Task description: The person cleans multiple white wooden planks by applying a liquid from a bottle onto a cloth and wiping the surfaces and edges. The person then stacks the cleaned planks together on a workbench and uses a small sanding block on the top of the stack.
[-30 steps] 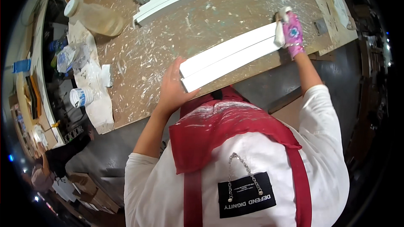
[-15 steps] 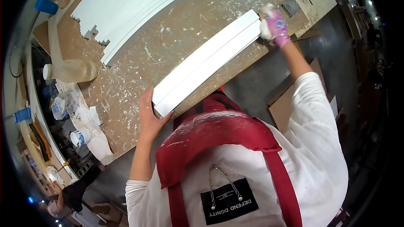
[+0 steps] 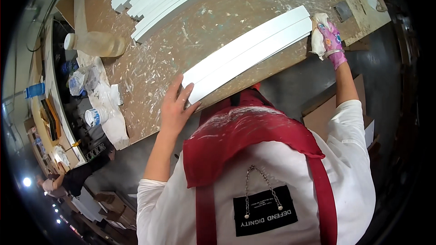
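Note:
Two long white boards [image 3: 247, 54] lie side by side on the worktable, slanting from near left to far right. At their left end is my bare left hand [image 3: 176, 106], fingers apart, with its fingertips touching the board ends. My right hand [image 3: 333, 45], in a pink flowered glove, is closed on a whitish cloth [image 3: 318, 41] at the boards' right end. The cloth is bunched against or right beside that end; its contact is partly hidden.
More white boards [image 3: 159, 0] lie across the back of the scraped brown worktable [image 3: 159, 72]. A cloudy plastic bottle [image 3: 100, 44], a white tub [image 3: 94, 117] and crumpled plastic [image 3: 84, 80] are at the left. Cardboard [image 3: 320, 118] stands beyond the front edge. Another person [image 3: 56, 183] is far left.
My left hand has loosened from around the board ends to fingertips against them. The two ends now look more even. My right hand stays at the other end with the cloth; the view has shifted.

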The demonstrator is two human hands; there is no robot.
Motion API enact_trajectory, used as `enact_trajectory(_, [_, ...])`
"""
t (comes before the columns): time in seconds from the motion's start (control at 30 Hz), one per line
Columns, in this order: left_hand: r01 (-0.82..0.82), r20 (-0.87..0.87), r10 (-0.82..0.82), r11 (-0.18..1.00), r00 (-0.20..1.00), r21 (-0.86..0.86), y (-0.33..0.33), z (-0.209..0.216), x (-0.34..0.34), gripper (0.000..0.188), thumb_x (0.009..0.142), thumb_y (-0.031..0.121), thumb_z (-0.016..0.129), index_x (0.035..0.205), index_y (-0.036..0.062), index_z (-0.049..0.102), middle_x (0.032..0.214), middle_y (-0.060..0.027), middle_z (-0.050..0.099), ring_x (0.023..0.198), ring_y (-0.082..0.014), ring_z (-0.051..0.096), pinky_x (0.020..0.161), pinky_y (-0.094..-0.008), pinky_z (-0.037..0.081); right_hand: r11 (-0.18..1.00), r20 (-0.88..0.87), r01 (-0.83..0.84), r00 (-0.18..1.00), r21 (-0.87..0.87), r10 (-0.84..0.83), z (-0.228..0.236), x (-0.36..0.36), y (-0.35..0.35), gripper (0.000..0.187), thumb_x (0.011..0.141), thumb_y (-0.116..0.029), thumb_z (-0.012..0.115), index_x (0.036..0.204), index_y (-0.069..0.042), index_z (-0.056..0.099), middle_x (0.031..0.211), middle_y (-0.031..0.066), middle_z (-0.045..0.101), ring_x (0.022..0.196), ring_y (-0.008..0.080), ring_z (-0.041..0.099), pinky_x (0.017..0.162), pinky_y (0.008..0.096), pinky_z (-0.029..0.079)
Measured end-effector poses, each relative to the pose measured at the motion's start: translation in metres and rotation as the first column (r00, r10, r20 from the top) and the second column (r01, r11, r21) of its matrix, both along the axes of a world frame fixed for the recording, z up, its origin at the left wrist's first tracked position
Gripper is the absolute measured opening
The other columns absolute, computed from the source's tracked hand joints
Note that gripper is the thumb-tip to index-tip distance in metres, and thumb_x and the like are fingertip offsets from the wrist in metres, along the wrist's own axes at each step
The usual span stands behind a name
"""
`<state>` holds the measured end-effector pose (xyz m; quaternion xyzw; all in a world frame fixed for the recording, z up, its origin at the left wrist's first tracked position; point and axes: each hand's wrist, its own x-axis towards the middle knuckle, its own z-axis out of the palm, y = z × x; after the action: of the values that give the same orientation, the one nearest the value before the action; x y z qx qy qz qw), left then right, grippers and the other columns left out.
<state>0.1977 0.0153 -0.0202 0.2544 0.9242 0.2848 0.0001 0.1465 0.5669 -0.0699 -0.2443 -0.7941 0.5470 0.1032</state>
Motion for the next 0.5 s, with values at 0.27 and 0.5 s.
enact_trajectory(0.27, [0.115,-0.149,-0.119,0.993,0.982,-0.033,-0.004,-0.005,0.004,0.042,0.073,0.012,0.076,0.113,0.0123,0.064,0.126,-0.0069,0.058,0.101,-0.0299,0.06,0.083,-0.0368,0.052,0.983,-0.052,-0.02,0.999,-0.184,0.01,-0.005,0.001,0.006,0.039,0.084,-0.015,0.07,0.117,0.001,0.06,0.106,0.0046,0.064,0.096,0.0119,0.056,0.086,0.0242,0.043])
enact_trajectory(0.5, [0.125,-0.13,-0.11,0.985,0.985,0.115,0.008,-0.004,0.023,0.045,0.071,0.007,0.073,0.113,0.0183,0.063,0.111,-0.0102,0.058,0.094,-0.0323,0.059,0.079,-0.0409,0.05,0.988,-0.061,-0.067,0.996,-0.136,0.059,0.006,0.011,0.0,0.034,0.085,-0.015,0.068,0.115,-0.002,0.062,0.103,0.0031,0.063,0.092,0.0126,0.056,0.084,0.0258,0.044])
